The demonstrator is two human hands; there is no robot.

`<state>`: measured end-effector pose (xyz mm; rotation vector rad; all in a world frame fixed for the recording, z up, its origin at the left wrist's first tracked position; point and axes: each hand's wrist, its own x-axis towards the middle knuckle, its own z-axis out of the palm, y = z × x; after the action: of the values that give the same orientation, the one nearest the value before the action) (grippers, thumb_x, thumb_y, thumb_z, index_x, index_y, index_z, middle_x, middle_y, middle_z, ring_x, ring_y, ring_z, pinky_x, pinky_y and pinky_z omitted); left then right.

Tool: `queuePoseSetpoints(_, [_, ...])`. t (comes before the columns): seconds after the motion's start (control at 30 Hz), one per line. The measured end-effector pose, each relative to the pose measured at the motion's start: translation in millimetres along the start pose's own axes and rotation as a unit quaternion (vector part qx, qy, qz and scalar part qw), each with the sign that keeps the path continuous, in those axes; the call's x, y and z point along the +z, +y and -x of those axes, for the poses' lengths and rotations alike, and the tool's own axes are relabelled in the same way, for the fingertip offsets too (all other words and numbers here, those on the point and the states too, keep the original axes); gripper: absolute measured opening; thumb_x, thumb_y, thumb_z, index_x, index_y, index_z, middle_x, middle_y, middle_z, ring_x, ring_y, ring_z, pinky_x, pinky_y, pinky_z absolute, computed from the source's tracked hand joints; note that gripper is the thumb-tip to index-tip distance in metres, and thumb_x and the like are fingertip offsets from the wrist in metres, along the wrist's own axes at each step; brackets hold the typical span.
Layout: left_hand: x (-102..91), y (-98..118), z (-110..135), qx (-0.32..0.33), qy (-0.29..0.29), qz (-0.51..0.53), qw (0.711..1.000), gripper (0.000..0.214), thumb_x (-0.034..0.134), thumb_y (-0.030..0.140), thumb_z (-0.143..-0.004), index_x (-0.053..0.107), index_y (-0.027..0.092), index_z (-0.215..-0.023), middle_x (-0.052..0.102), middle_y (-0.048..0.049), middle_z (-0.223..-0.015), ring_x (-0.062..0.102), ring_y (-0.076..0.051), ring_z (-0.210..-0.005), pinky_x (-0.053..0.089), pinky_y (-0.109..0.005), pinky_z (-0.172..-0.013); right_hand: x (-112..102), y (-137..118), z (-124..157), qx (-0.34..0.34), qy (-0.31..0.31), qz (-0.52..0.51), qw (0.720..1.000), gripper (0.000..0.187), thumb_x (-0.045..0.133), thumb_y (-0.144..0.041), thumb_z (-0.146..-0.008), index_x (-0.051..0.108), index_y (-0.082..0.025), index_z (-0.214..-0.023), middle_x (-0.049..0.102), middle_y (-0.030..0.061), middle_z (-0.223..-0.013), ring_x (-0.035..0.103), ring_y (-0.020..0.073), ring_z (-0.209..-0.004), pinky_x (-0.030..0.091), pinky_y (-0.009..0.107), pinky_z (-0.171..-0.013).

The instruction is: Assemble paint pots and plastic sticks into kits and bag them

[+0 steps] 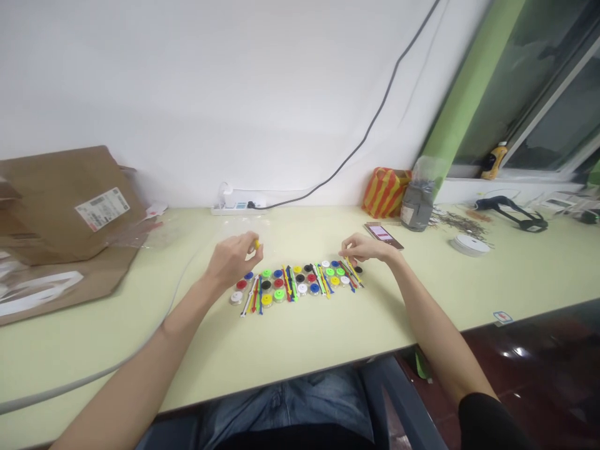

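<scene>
My left hand (234, 255) hovers over the left end of a cluster of small coloured round caps and thin coloured sticks (297, 282) on the pale green table (328, 331). Its fingers pinch a small yellow piece (256, 244). My right hand (365, 249) rests at the cluster's right end, fingertips curled down onto a yellow stick (352, 270) there. The caps are red, blue, green, yellow, black and white, lying in rows with the sticks between them.
Brown paper bags (60, 212) lie at the left. A white power strip (237, 206) with a black cable sits by the wall. A phone (383, 235), striped orange bag (385, 190), grey bag (416, 203) and white disc (469, 244) are at the right.
</scene>
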<state>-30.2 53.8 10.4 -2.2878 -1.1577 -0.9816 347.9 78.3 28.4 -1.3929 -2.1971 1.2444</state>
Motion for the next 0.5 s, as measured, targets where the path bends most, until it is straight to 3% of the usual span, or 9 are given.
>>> queuePoseSetpoints(0.23, [1.3, 6.7, -1.0, 0.02, -0.028, 0.016, 0.999, 0.007, 0.049, 0.027, -0.092, 0.05, 0.021, -0.089, 0.056, 0.0039, -0.065, 0.052, -0.012, -0.054, 0.037, -0.025, -0.058, 2.6, 5.7, -4.9, 0.051, -0.043, 0.026, 0.997, 0.042, 0.074, -0.053, -0.075, 0.057, -0.015, -0.068, 0.068, 0.0067, -0.06, 0.035, 0.0045, -0.041, 0.022, 0.021, -0.04])
queuePoseSetpoints(0.5, [-0.5, 7.7, -1.5, 0.03, -0.043, 0.0, 0.999, 0.01, 0.048, 0.028, -0.093, 0.053, 0.02, -0.089, 0.058, 0.0026, -0.066, 0.053, -0.013, -0.057, 0.038, -0.026, -0.059, 4.4, 3.0, -3.2, 0.064, -0.036, 0.068, 0.995, 0.048, 0.07, -0.057, -0.079, 0.053, -0.016, -0.061, 0.065, 0.0068, -0.058, 0.036, 0.0059, -0.043, 0.023, 0.023, -0.041])
